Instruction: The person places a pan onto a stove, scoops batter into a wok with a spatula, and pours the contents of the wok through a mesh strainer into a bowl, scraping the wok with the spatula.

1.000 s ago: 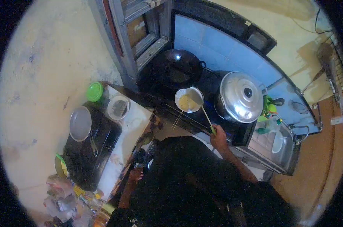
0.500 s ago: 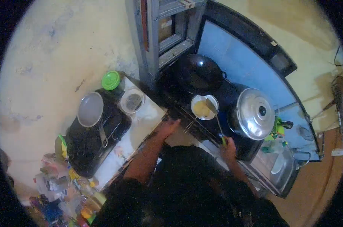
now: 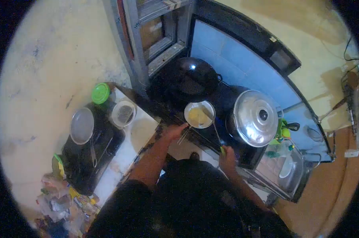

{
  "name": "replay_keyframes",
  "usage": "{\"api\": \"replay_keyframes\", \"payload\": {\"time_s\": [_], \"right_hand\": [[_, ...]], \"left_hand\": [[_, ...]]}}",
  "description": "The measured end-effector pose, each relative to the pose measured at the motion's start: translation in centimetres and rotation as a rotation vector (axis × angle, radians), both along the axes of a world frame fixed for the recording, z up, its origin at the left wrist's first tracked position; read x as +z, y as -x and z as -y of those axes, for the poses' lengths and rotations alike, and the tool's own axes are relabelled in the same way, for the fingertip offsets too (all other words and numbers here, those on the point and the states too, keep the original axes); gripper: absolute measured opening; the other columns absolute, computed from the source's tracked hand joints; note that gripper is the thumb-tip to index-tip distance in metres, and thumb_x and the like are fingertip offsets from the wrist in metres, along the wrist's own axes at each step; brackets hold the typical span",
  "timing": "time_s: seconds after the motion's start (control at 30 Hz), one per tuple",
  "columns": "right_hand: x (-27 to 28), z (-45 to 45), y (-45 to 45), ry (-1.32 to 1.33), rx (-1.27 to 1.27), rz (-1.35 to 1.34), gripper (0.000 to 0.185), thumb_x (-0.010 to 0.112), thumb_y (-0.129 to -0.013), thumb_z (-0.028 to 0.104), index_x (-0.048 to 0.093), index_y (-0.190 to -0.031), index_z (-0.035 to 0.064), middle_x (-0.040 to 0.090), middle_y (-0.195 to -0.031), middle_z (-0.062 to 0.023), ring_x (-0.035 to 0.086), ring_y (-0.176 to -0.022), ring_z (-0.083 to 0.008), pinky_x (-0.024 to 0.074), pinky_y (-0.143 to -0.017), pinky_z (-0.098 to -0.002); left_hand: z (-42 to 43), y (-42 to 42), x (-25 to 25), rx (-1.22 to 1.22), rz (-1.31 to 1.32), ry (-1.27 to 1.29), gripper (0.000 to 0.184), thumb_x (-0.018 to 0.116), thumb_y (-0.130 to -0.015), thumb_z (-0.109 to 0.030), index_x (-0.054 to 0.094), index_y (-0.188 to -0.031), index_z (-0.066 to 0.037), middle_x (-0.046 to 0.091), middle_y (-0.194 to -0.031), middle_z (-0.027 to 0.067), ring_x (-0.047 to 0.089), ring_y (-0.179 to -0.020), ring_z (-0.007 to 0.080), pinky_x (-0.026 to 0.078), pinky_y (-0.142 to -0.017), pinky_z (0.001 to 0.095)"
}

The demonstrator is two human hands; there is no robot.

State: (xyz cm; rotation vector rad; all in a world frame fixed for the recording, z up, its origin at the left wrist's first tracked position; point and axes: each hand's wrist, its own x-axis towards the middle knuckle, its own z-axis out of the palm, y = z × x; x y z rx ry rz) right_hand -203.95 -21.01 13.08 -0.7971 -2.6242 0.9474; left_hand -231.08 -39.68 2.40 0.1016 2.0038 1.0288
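One wire-handled bowl (image 3: 191, 108), frame centre, yellow food (image 3: 198, 117) inside. Probably light, apt to twist; best held by its wire handle (image 3: 182, 138), close in. Left hand (image 3: 175, 132) beside it, cannot tell if closed. Right hand (image 3: 228, 159): grip wrapped round green-handled spatula (image 3: 217, 134).

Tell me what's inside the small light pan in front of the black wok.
The pan contains yellow food, with the head of a utensil over part of it; the right hand holds the utensil. The pan's bottom under the food is hidden.
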Motion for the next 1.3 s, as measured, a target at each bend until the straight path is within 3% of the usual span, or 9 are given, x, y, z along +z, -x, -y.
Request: {"api": "replay_keyframes", "payload": {"time_s": [0.3,0.5,0.63,0.7,0.93,1.03,1.1,1.17,1.3], "right_hand": [[-0.4,-1.2,-0.1,0.005,0.073,-0.007,0.039,0.054,-0.070,-0.005,0.053,-0.108,0.0011,0.055,-0.099,-0.0222,0.052,-0.096,-0.0409,0.0427,-0.084,-0.0467],[-1.6,-0.7,0.2,-0.033,0.086,-0.050,0.039,0.054,-0.070,-0.005,0.053,-0.109,0.0012,0.056,-0.099,-0.0216,0.052,-0.095,-0.0408,0.0423,-0.084,-0.0468],[-2.3,-0.5,0.2,-0.080,0.084,-0.112,0.040,0.053,-0.070,-0.007,0.053,-0.110,0.0009,0.056,-0.099,-0.0213,0.053,-0.093,-0.0405,0.0434,-0.083,-0.0466],[-2.0,-0.4,0.2,-0.036,0.077,-0.079,0.039,0.054,-0.072,-0.007,0.052,-0.111,0.0005,0.057,-0.098,-0.0199,0.055,-0.092,-0.0385,0.0447,-0.082,-0.0457],[-0.3,1.5,0.5,0.695,-0.146,0.085,0.037,0.063,-0.079,-0.001,0.049,-0.114,0.0026,0.058,-0.092,-0.0098,0.059,-0.076,-0.0175,0.0517,-0.060,-0.0324],[-0.4,2.2,0.8,0.808,-0.215,0.058,0.037,0.063,-0.079,0.000,0.050,-0.114,0.0039,0.059,-0.091,-0.0094,0.058,-0.073,-0.0155,0.0499,-0.054,-0.0295],[0.9,2.6,1.0,0.893,-0.218,0.023,0.037,0.062,-0.080,0.001,0.050,-0.115,0.0044,0.059,-0.091,-0.0086,0.058,-0.073,-0.0153,0.0496,-0.054,-0.0286],[1.9,3.2,1.3,1.043,-0.218,-0.007,0.036,0.062,-0.082,0.002,0.050,-0.116,0.0047,0.059,-0.091,-0.0075,0.058,-0.074,-0.0153,0.0498,-0.057,-0.0283],[5.7,5.2,2.9,1.283,-0.194,-0.009,0.038,0.062,-0.084,0.006,0.048,-0.120,0.0058,0.058,-0.092,-0.0040,0.056,-0.078,-0.0150,0.0480,-0.068,-0.0279]], "left_hand": [[15.2,-6.6,4.9,0.501,0.223,-0.393,0.041,0.060,-0.086,-0.044,0.059,-0.095,-0.004,0.058,-0.078,0.0040,0.047,-0.059,0.0132,0.042,-0.054,0.0282],[25.4,-14.8,1.6,0.401,0.311,-0.153,0.040,0.053,-0.089,-0.049,0.063,-0.096,-0.011,0.060,-0.073,0.0032,0.054,-0.061,0.0151,0.043,-0.054,0.0259],[39.9,-21.5,-17.4,0.386,1.535,-0.924,0.047,0.043,-0.092,-0.052,0.054,-0.119,-0.016,0.062,-0.091,0.0046,0.059,-0.083,0.0210,0.045,-0.072,0.0433],[39.7,-22.8,-14.4,0.354,0.996,-0.454,0.046,0.044,-0.092,-0.050,0.052,-0.122,-0.016,0.062,-0.095,0.0044,0.058,-0.088,0.0220,0.045,-0.075,0.0447],[33.8,-21.1,-3.0,0.430,0.534,0.214,0.040,0.051,-0.090,-0.043,0.055,-0.120,-0.015,0.064,-0.105,0.0046,0.061,-0.094,0.0235,0.047,-0.078,0.0411],[38.2,-17.7,-15.4,0.317,0.892,-0.324,0.038,0.051,-0.091,-0.039,0.058,-0.115,-0.011,0.066,-0.102,0.0057,0.064,-0.085,0.0221,0.049,-0.075,0.0363],[30.1,-15.2,-2.3,-0.004,0.360,-0.021,0.039,0.051,-0.092,-0.040,0.060,-0.112,-0.008,0.067,-0.100,0.0077,0.064,-0.085,0.0216,0.049,-0.077,0.0352],[23.4,-13.8,7.9,-0.148,0.196,0.011,0.042,0.051,-0.092,-0.042,0.062,-0.109,-0.005,0.067,-0.099,0.0097,0.063,-0.085,0.0211,0.049,-0.080,0.0342],[15.2,-13.1,13.3,-0.408,-0.117,-0.176,0.052,0.052,-0.089,-0.051,0.063,-0.111,-0.006,0.065,-0.106,0.0130,0.061,-0.099,0.0251,0.046,-0.090,0.0374]]}}
